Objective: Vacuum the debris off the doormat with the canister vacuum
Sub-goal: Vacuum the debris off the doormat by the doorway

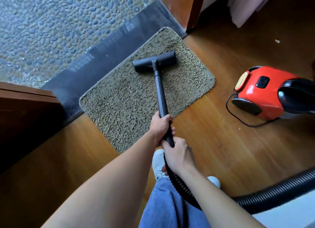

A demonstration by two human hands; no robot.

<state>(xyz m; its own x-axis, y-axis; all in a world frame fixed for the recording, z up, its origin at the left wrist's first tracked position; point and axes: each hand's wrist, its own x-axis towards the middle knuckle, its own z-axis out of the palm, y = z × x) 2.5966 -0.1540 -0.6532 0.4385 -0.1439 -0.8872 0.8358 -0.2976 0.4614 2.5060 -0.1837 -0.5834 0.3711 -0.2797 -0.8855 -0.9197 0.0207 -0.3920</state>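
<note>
Currently, olive shag doormat [119,100] lies against the dark threshold [102,57], pale specks in its pile. Black floor head [154,61] rests toward its 12 o'clock end. Left hand [160,127] grips the wand [161,95]; right hand [179,155] clasps the wand's end at the hose [272,192]. Red canister [260,93] stands at the mat's 3 o'clock

Had 1 doormat [146,91], 1 canister vacuum [260,93], 1 wand [161,91], 1 hose [281,188], left hand [160,127] + right hand [179,156], 2 shoes [159,161], maybe 3 floor specks [277,41].
</note>
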